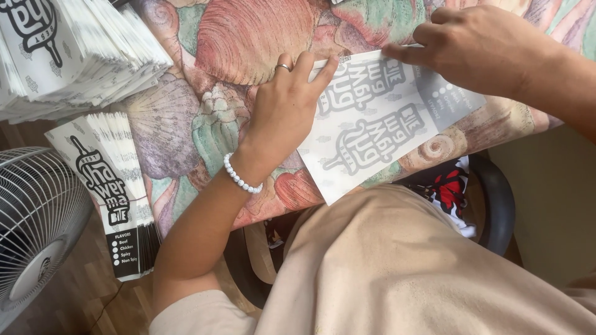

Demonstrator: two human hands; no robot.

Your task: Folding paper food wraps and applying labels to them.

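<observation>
Flat printed paper sleeve (379,124) under both hands.

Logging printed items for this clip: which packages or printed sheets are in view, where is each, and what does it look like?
Flat printed sheet: under both hands at the table edge, white rectangle with grey lettering and a grey end panel.
Large stack of sheets: top left on the table, fanned, white with black print.
Smaller stack: hanging off the table's left edge beside a fan, long white rectangles with a black lower panel.
</observation>
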